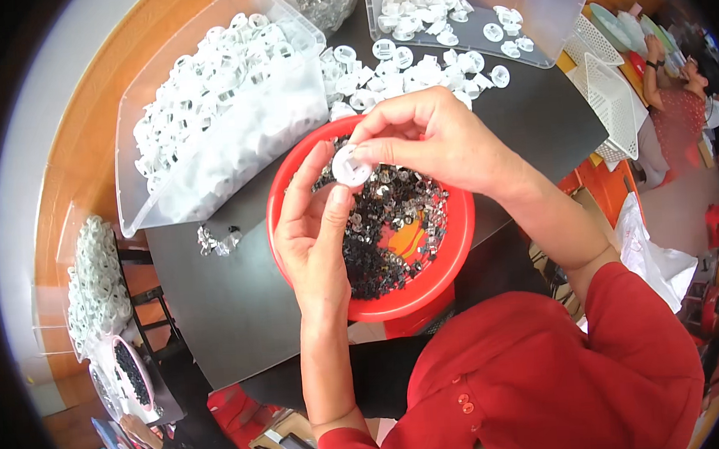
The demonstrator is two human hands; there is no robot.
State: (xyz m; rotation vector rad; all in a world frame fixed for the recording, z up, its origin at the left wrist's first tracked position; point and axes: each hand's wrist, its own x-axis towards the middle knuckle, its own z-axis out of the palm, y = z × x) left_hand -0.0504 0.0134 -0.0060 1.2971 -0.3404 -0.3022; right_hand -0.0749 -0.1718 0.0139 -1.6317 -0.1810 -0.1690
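Observation:
Between my two hands, above a red basin, is a round white plastic part with a slotted middle. My left hand grips its lower left edge between thumb and fingers. From the upper right, my right hand pinches the same part with thumb and forefinger. Beneath them the red basin holds many small black pieces and shiny metal pieces. Behind my hands, a heap of similar white parts lies loose on the dark table.
A clear bin full of white parts stands at the left; another clear bin sits at the back. Small metal bits lie left of the basin. White baskets stand at the right. Other people sit at the far right and lower left.

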